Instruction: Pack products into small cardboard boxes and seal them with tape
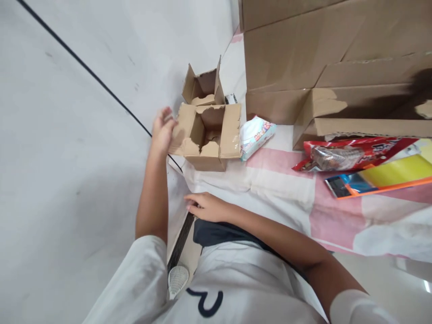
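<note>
A small open cardboard box (209, 135) with torn flaps stands on a pink and white sheet (280, 180), close to the wall. My left hand (163, 130) reaches up to the box's left flap and touches it, its fingers loosely apart and slightly blurred. My right hand (205, 207) lies flat on the edge of the sheet below the box, fingers stretched out to the left and holding nothing.
A second small open box (204, 87) stands behind the first. A wipes pack (256, 135) lies to its right, then a red snack bag (337, 155) and a yellow-orange package (381, 177). Large cardboard boxes (303, 54) fill the back. A black cable (84, 67) runs along the wall.
</note>
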### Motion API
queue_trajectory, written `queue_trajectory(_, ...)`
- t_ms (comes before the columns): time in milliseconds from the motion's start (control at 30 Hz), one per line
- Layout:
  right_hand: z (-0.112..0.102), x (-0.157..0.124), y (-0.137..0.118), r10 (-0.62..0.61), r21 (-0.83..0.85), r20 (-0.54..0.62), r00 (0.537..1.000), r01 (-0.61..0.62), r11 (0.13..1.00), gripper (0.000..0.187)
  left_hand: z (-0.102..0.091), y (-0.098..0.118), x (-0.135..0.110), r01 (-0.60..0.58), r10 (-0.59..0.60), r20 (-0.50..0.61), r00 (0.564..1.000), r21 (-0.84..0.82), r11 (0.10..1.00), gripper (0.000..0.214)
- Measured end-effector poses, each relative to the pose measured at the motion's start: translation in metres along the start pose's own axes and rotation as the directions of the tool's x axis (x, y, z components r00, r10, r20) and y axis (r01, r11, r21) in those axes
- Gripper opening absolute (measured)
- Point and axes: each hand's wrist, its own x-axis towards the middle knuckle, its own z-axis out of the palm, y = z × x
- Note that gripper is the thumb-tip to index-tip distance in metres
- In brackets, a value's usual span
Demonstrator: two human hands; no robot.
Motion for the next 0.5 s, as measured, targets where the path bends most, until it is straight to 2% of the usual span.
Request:
queue_trajectory(67, 0.008, 0.014, -0.004, 0.031, 0.277, -0.011, 0.999, -0.027, 0.960, 0.062, -0.009, 0.021, -0.010, -0.110, 0.104, -0.044, 0.994, -0.157, 0.981, 0.045)
queue_trajectory(133, 0.016, 0.025, -0.010, 0.000, 0.526, -0.002, 1.000, 0.001, 0.851, 0.070, -0.025, 0.044, -0.029, -0.269, 0.252, -0.096, 0.963, -0.266, 0.926, 0.051)
queue_trajectory(200, 0.025, 0.032, -0.016, -0.068, 0.657, -0.010, 0.998, 0.058, 0.751, 0.068, -0.039, 0.063, -0.049, -0.398, 0.368, -0.169, 0.914, -0.206, 0.894, 0.063)
queue_trajectory(267, 0.032, 0.035, -0.020, -0.121, 0.690, -0.073, 0.990, 0.137, 0.710, 0.065, -0.047, 0.075, -0.064, -0.454, 0.432, -0.255, 0.865, -0.031, 0.890, 0.071)
queue_trajectory(367, 0.040, 0.035, -0.021, -0.130, 0.666, -0.208, 0.969, 0.238, 0.707, 0.064, -0.050, 0.084, -0.076, -0.434, 0.478, -0.331, 0.814, 0.199, 0.878, 0.077)
queue_trajectory(500, 0.039, 0.032, -0.023, -0.166, 0.626, -0.264, 0.950, 0.299, 0.720, 0.058, -0.049, 0.087, -0.090, -0.433, 0.561, -0.282, 0.778, 0.406, 0.805, 0.075)
